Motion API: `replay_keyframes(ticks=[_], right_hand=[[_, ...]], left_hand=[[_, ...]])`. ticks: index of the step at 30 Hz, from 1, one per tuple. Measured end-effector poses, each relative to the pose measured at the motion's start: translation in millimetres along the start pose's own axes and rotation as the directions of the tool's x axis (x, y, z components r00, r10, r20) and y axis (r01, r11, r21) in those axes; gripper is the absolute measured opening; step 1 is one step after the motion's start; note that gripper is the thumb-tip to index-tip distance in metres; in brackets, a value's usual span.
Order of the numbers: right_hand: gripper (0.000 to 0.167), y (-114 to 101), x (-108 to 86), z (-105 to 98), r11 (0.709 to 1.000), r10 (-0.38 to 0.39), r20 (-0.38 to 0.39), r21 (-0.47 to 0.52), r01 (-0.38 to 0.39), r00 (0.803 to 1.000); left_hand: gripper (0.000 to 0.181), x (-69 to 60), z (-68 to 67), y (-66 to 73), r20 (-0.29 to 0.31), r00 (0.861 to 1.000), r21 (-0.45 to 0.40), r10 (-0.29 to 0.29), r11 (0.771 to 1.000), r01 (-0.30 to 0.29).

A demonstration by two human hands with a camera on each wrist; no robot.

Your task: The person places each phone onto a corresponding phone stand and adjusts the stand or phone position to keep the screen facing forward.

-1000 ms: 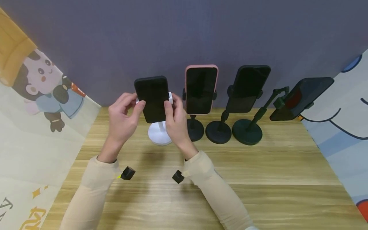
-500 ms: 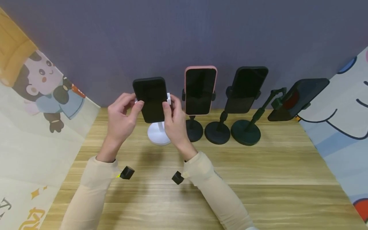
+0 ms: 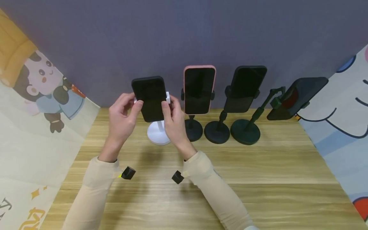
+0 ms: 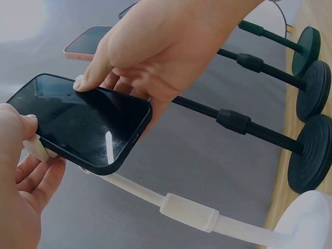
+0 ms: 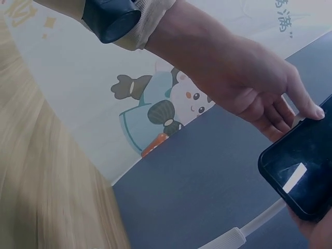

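In the head view a black smartphone [image 3: 149,99] sits upright, slightly tilted, at the head of a white phone stand [image 3: 158,135]. My left hand [image 3: 122,116] grips its left side, thumb on the screen's edge and fingers curled behind. On the other side my right hand [image 3: 176,123] holds the phone the same way, near a white clamp arm [image 3: 168,97]. The left wrist view shows another white clamp piece [image 4: 37,149] between the left thumb and fingers. The back of the phone and most of the clamp are hidden.
To the right stand a pink-edged phone [image 3: 199,90] on a black stand, a dark phone [image 3: 246,89] on another black stand [image 3: 217,132], and a tilted phone [image 3: 297,98] on a dark green stand [image 3: 245,132]. A grey-blue panel [image 3: 184,35] rises behind the wooden table [image 3: 244,169].
Both hands keep their hold on the phone. The whole scene shifts slightly left in the head view; hardly anything else differs.
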State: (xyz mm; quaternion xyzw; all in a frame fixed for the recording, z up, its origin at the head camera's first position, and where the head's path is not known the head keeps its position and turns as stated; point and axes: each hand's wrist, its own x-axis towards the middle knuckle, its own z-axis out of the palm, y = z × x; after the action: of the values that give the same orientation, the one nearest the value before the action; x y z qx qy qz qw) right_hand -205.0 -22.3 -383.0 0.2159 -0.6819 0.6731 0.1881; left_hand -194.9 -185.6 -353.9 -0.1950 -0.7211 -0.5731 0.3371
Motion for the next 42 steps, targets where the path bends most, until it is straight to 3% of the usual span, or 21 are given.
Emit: replay_keyframes(ticks=[4,9,16,24,36,42], right_hand=[[0.031,-0.7,-0.4,-0.3,0.999,0.036,0.022,0.014,-0.036,0.999],[0.032,1.1,-2.8,-1.9,0.998,0.058,0.032,0.003,-0.058,0.998],[0.027,11.4,-12.5,-4.5,0.995,0.101,0.094,-0.005,-0.101,0.990],[0.027,20.7,-23.1,-8.0,0.990,0.138,0.146,-0.020,-0.136,0.980],[0.024,31.1,-34.4,-13.9,0.990,0.135,0.164,-0.051,-0.128,0.977],[0.024,35.7,-43.8,-19.0,0.988,0.137,0.195,-0.099,-0.119,0.971]], left_hand=[[0.022,-1.5,-0.5,-2.4,0.007,1.000,-0.030,0.008,1.000,-0.008],[0.035,-7.5,0.2,-4.6,0.028,0.999,-0.002,0.024,1.000,-0.024],[0.047,-19.7,3.3,-6.8,0.034,0.998,0.045,-0.043,0.998,0.042],[0.043,-36.7,2.3,-16.3,0.073,0.993,0.065,-0.095,0.994,0.090],[0.033,-56.6,3.9,-26.7,0.036,0.993,-0.018,-0.112,0.993,0.113],[0.035,-65.4,-0.5,-32.1,0.032,0.991,-0.011,-0.130,0.991,0.130]])
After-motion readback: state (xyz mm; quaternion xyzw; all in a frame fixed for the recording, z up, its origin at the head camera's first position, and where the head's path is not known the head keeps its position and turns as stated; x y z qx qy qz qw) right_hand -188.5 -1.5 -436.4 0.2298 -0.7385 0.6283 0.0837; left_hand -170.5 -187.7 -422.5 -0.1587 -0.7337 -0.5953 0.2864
